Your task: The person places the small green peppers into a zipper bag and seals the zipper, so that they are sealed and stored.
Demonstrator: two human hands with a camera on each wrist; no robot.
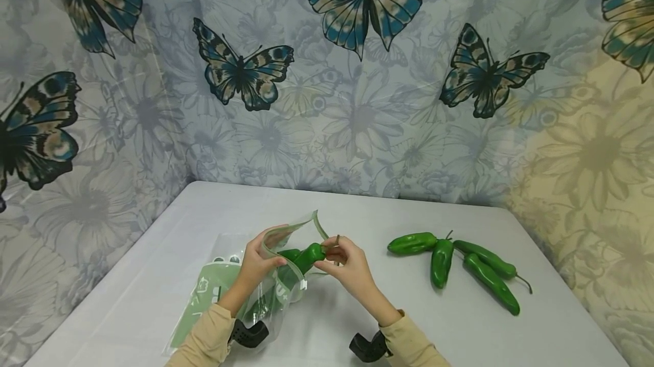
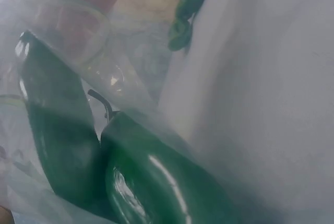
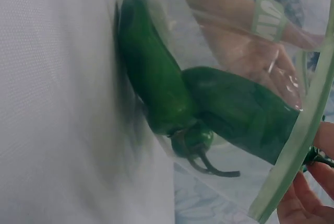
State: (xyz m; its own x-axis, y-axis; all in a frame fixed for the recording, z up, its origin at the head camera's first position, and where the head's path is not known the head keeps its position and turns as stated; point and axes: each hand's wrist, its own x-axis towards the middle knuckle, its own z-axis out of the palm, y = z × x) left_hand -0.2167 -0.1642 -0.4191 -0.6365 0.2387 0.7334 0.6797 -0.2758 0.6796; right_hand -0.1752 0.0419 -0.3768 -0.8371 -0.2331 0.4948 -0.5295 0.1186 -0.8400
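Note:
My left hand grips the rim of a clear zip bag and holds its mouth open above the table. My right hand pinches the stem end of a green pepper that sits halfway into the bag's mouth. In the right wrist view this pepper crosses the bag's green zip strip, with another pepper inside the bag beside it. Both peppers show through the plastic in the left wrist view, one on the left and one lower.
Several loose green peppers lie on the white table to the right of my hands. A butterfly-print curtain closes off the back and both sides. Black wrist mounts sit near the table's front edge.

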